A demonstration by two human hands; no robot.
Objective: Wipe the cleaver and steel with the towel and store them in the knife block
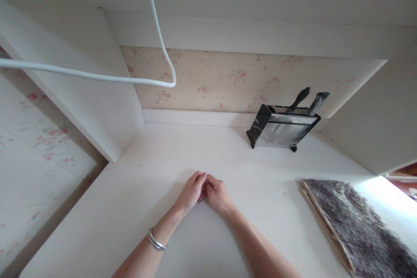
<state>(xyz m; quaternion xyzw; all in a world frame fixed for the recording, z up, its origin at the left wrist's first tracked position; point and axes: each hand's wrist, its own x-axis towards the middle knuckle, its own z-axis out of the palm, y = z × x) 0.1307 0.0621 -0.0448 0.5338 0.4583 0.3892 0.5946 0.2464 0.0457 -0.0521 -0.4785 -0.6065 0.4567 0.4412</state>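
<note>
Both hands curled up and pressed together on the white desk.
Left hand [193, 190], the one with the silver bracelet [156, 239] on the wrist, is touching the right hand [217, 194], and both sit mid-desk [130, 200], which runs under and all around them. Can't really tell how the fingers fit together, view's kinda soft there. Black-framed rack [280, 128] with two handles poking up is far right, fuzzy folded mat [358, 221] near right, white cable [107, 77] crossing far left, flowery wallpaper [202, 82] behind.

No readable text, label, number or sign anywhere
</note>
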